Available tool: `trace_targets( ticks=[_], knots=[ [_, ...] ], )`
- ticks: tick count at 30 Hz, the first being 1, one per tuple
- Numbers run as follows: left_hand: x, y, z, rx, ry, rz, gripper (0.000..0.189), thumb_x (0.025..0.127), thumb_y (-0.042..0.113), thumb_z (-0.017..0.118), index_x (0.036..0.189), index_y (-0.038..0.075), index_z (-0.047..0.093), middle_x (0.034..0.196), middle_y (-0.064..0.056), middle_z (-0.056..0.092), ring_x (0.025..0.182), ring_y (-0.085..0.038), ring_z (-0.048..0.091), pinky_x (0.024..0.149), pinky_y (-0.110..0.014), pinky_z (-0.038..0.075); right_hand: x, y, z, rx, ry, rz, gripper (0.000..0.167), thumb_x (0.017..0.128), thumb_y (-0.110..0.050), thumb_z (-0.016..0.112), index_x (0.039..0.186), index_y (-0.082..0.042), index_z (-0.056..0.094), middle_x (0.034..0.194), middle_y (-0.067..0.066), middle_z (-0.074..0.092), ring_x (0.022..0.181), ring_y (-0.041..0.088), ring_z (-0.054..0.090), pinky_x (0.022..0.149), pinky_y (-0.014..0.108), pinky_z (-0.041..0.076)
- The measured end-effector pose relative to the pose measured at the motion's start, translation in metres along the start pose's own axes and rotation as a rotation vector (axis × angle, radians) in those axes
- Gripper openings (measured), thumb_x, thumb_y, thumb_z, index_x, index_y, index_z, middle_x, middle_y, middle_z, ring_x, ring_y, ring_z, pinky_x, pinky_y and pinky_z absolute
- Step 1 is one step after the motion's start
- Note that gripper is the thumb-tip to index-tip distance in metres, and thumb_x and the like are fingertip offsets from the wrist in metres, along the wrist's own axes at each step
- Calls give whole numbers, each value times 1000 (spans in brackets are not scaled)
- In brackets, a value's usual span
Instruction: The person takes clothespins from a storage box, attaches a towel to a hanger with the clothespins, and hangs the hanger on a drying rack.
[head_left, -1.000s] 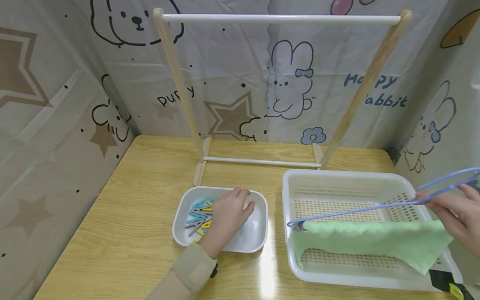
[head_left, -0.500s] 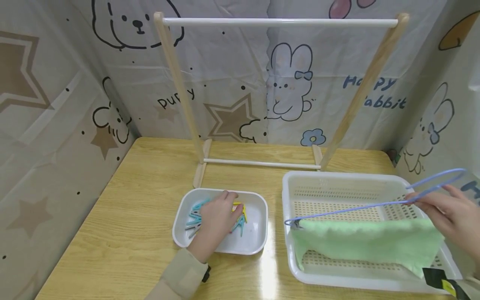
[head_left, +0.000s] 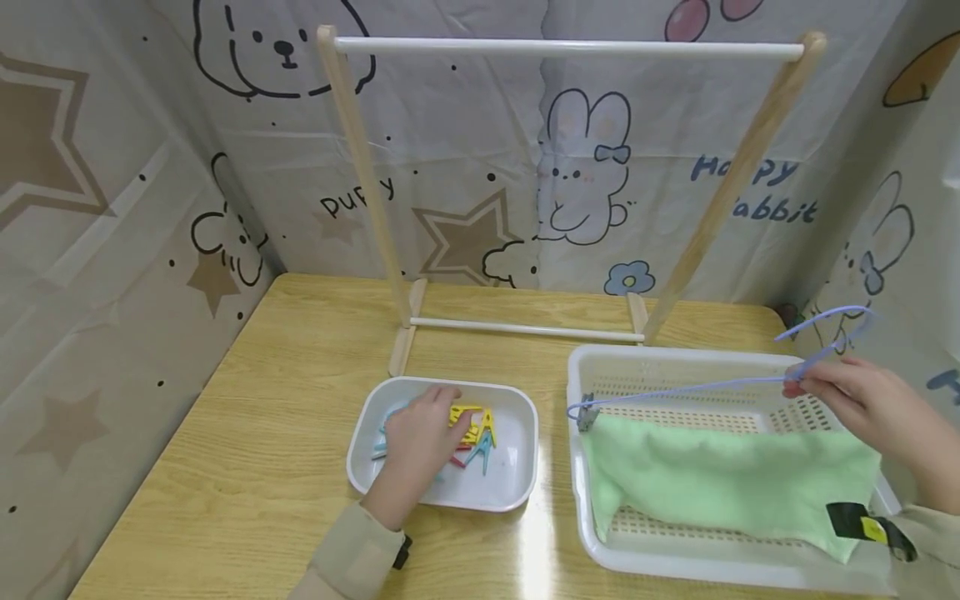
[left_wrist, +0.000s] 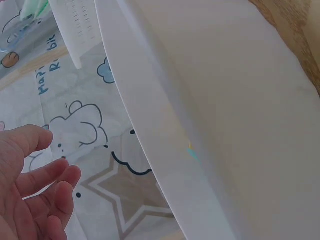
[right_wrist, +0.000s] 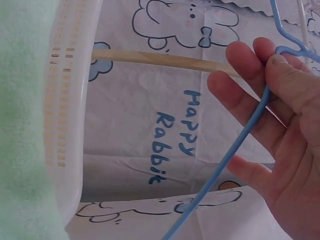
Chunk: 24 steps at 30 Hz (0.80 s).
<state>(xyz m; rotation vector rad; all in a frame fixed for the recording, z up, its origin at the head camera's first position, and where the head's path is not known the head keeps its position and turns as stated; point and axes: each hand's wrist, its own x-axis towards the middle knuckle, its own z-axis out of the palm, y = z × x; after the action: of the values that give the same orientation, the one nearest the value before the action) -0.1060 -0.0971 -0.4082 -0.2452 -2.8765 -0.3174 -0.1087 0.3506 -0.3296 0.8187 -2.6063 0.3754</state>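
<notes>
surface is a yellow wood-grain table (head_left: 225, 417), a strip of glare between the white tray (head_left: 512, 454) and the perforated white basket (head_left: 675, 363). pale printed sheets (head_left: 480, 125) wall it in left, back and right: brown stars, a puppy, rabbits, a blue flower (head_left: 630, 278), and blue "happy rabbit" lettering, legible in the right wrist view. creases and shiny streaks show on the left side. a drying rack (head_left: 360, 158) stands near the table's back edge, pale wood uprights, white bars top and bottom; its right upright cuts across the lettering. tray sits in front of the rack, basket to the right of the tray. left hand (head_left: 416, 433) is over the tray, fingers loosely bent, thumb apart; yellow, blue and red clothespins (head_left: 472, 427) lie in the tray beside and below it. right hand (head_left: 862, 400) pinches the blue hanger (head_left: 675, 389) near the base of its hook, above the basket's right part. the green cloth (head_left: 720, 475) is at the basket, hanging below the hanger; a gray clip (head_left: 588, 412) holds its corner at the hanger's left end. can't tell whether the cloth's lower edge touches the basket floor.
</notes>
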Motion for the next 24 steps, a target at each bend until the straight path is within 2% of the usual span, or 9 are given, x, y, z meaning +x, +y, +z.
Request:
trace_targets(
  ticks=[3, 5, 8, 12, 17, 20, 24],
  knots=[
    [-1, -2, 0, 0, -6, -13, 31, 77, 34, 69, 99, 13, 64, 88, -1, 64, 49, -9, 44, 37, -20, 28, 8, 5, 5, 59, -27, -12, 12, 81, 7, 59, 79, -4, 65, 76, -17, 61, 74, -4, 53, 63, 7, 38],
    [-1, -4, -1, 2, -8, -18, 31, 77, 35, 68, 99, 13, 64, 88, 0, 64, 50, -9, 46, 37, -20, 29, 11, 9, 9, 89, -35, -6, 13, 80, 8, 59, 79, -4, 65, 78, -20, 60, 76, -7, 54, 64, 4, 39],
    [-2, -7, 0, 10, 13, -14, 30, 76, 34, 68, 98, 13, 65, 87, 0, 64, 49, -9, 47, 37, -20, 28, 13, 13, 14, 109, -63, 40, 14, 81, 9, 58, 80, -3, 65, 76, -14, 63, 77, -9, 53, 65, 2, 38],
    [-4, -10, 0, 12, 34, -11, 28, 76, 33, 68, 95, 13, 66, 84, 1, 63, 47, -9, 44, 36, -20, 27, 15, 15, 18, 121, -83, 87, 15, 82, 10, 56, 82, -2, 64, 74, 0, 65, 79, -11, 52, 67, 1, 37],
    [-6, -14, -2, 9, 13, -43, 29, 77, 35, 66, 97, 13, 66, 85, 0, 63, 48, -9, 44, 36, -21, 28, 18, 17, 22, 113, -93, 136, 14, 82, 9, 57, 84, -3, 65, 78, 4, 66, 81, -13, 49, 67, 2, 36],
    [-7, -16, -2, 7, -8, -62, 30, 78, 35, 66, 98, 13, 65, 86, 0, 63, 50, -10, 47, 38, -21, 30, 21, 17, 24, 86, -113, 166, 14, 82, 8, 57, 87, -3, 65, 82, 8, 67, 82, -7, 51, 67, 14, 44],
    [-8, -17, -3, 8, -22, -74, 30, 79, 34, 65, 98, 12, 65, 88, -1, 63, 51, -10, 48, 39, -21, 31, 25, 17, 26, 59, -135, 167, 15, 84, 8, 54, 91, -1, 64, 86, 10, 66, 85, 18, 59, 70, 38, 46]
  ],
)
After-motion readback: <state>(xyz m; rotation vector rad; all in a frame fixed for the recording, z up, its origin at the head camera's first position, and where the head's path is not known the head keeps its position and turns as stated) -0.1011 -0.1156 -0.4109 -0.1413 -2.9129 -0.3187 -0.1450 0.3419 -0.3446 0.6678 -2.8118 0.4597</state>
